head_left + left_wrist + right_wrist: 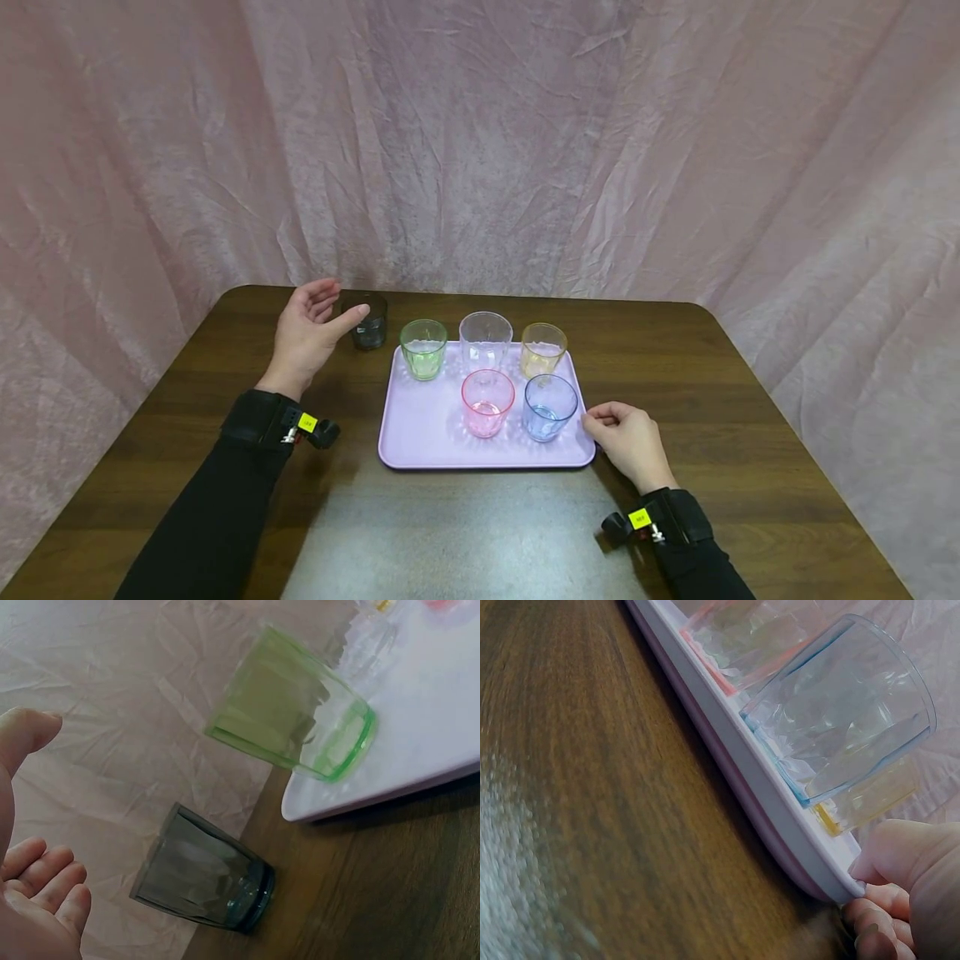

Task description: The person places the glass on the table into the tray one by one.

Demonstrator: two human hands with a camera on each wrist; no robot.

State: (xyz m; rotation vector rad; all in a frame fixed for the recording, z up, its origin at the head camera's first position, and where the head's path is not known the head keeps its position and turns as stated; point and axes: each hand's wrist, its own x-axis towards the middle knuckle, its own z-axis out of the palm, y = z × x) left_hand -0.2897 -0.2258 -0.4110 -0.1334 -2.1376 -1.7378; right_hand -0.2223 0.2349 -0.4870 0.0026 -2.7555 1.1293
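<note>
A dark grey glass [370, 323] stands upright on the table, left of the lilac tray [427, 433]. My left hand [306, 333] is beside it with thumb and fingers spread; the left wrist view shows a gap between the hand and the dark glass [206, 874]. At the tray's right edge, my right hand [630, 437] pinches the rim between thumb and fingers, plain in the right wrist view. On the tray stand a green glass [423, 354], a clear glass [486, 337], a yellow glass [543, 350], a pink glass [487, 408] and a blue glass [550, 412], all upright.
The brown wooden table [720, 400] has rounded far corners. Behind its far edge hangs a pink curtain [480, 150]. The green glass is the tray glass closest to the dark one. Pink and blue glasses are in the tray's front row.
</note>
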